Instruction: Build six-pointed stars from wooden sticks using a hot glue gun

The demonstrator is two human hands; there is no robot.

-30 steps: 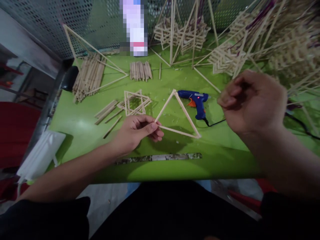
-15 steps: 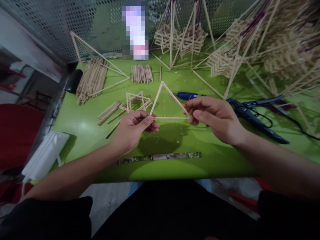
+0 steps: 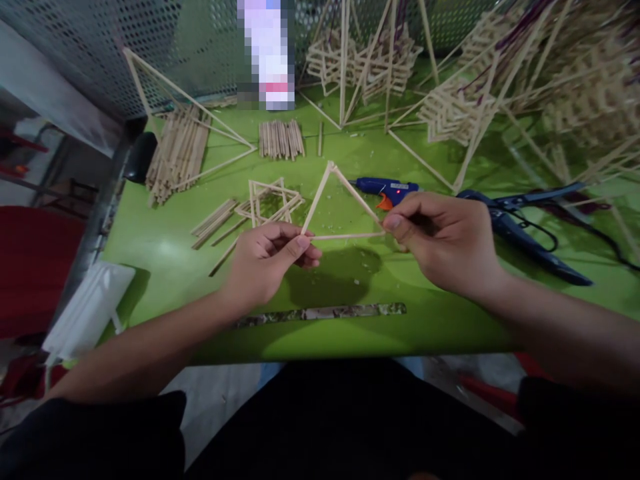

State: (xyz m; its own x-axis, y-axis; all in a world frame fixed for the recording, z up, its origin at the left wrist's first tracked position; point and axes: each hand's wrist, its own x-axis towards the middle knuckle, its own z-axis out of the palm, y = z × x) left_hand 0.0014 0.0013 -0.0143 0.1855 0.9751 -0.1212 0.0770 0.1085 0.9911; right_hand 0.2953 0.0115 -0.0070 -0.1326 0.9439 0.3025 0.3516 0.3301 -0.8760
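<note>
A triangle of thin wooden sticks is held above the green table, its tip pointing away from me. My left hand pinches its left corner between thumb and fingers. At the right corner, my right hand has thumb and forefinger closed on the joint, which they partly cover. Just beyond the right hand lies a blue glue gun with an orange trigger and a small red light. A star-shaped stick frame lies beyond my left hand, with several loose sticks beside it.
Stick bundles and a larger pile lie at the back left. Woven stick structures fill the back right. Dark-handled cutters rest at right, a patterned strip near the front edge, and a white object at left.
My right thumb and forefinger have closed on the triangle's right corner. The triangle has shifted slightly right, and more of the glue gun now shows.
</note>
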